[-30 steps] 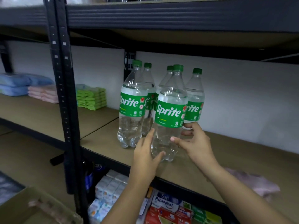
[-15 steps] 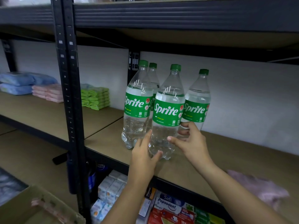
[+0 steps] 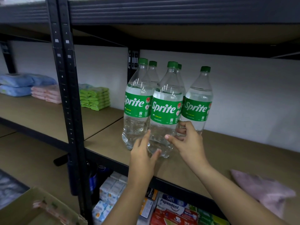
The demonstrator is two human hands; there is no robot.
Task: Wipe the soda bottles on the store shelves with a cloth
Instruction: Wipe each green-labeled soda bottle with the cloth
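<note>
Brown shelf (image 3: 235, 153), Sprite bottles (image 3: 165, 109), pink cloth (image 3: 263, 190)

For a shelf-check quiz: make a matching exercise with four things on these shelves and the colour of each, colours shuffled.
Things:
1. cloth
2. bottle caps
3. shelf post
4. toothpaste box

Colours:
A. black
B. pale pink
C. blue and white
D. green

Pairs: 1-B, 2-D, 3-A, 4-C
</note>
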